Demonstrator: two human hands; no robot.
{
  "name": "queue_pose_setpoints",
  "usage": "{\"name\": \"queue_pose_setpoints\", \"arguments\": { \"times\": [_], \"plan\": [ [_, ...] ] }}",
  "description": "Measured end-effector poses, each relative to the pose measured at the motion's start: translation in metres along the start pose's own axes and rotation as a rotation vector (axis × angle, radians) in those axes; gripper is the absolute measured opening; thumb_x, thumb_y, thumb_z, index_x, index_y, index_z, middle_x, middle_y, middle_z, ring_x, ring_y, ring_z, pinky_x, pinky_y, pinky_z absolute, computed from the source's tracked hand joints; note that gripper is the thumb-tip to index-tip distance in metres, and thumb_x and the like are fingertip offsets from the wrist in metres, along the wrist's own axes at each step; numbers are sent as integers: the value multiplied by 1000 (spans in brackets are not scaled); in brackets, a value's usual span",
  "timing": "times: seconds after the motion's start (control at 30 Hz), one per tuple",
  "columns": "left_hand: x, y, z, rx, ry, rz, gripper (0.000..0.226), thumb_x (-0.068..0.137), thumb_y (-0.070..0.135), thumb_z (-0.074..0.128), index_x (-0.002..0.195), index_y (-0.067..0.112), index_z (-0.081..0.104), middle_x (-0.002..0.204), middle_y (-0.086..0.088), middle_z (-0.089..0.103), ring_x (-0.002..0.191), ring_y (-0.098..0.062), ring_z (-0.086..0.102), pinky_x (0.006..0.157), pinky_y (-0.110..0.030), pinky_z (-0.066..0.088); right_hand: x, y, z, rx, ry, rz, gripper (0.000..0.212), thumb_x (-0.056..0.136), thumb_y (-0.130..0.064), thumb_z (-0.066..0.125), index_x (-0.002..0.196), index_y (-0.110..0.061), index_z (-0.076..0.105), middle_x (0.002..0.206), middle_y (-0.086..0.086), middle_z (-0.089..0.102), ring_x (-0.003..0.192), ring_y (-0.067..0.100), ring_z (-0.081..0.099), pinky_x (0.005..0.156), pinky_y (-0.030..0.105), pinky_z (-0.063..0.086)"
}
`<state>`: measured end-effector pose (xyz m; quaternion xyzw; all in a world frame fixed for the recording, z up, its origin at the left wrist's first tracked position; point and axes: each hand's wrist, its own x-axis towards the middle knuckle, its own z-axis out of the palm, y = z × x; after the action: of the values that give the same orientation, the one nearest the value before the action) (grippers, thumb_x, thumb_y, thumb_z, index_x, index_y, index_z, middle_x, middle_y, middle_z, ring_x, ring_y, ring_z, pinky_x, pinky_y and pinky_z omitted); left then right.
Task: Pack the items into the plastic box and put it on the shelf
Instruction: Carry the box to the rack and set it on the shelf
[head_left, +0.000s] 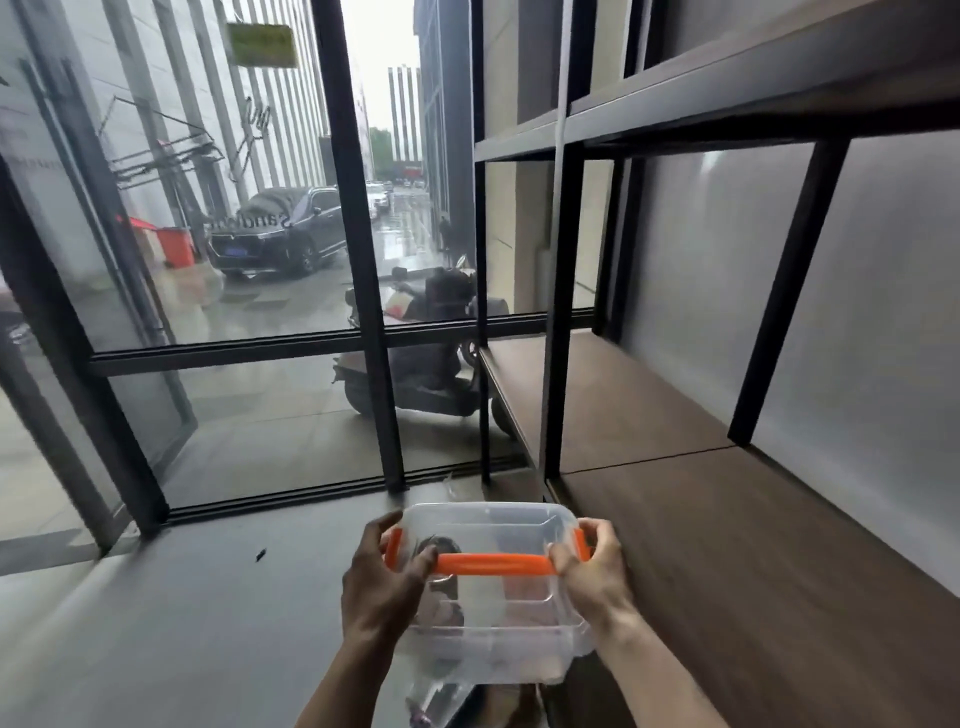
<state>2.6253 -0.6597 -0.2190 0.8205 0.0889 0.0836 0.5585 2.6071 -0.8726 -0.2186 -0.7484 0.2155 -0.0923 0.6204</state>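
Note:
I hold a clear plastic box (498, 639) in the air in front of me, low in the head view. An orange handle (491, 564) crosses its top, with orange clips at both ends. My left hand (382, 582) grips the box's left end and handle. My right hand (592, 571) grips the right end. Blurred items show through the lid, a dark round one on the left and a pinkish one on the right. The box hangs just left of the brown wooden shelf board (727, 545).
The black metal shelf frame (558, 312) rises at the right, with a higher board (727, 88) above. A glass wall with black bars (358, 249) faces me, a scooter and cars outside it. A clear bag (441, 701) lies under the box. Grey floor spreads left.

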Motion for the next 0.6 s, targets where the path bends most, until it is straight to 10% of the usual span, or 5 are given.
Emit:
{"name": "queue_pose_setpoints", "arguments": {
  "times": [0.17,0.6],
  "plan": [
    [76,28,106,-2,-236,75,70,76,29,86,136,26,51,132,-12,63,114,-31,63,96,-49,54,75,13,-46,-22,268,115,36,92,-17,66,123,-16,49,112,10,62,98,28,63,87,49,56],
    [61,104,378,-30,-1004,351,55,72,41,86,120,36,59,95,21,63,97,-18,66,81,-30,46,78,71,-209,-74,1045,340,50,95,-26,67,136,-15,42,116,0,55,95,15,58,76,26,48]
  ]
}}
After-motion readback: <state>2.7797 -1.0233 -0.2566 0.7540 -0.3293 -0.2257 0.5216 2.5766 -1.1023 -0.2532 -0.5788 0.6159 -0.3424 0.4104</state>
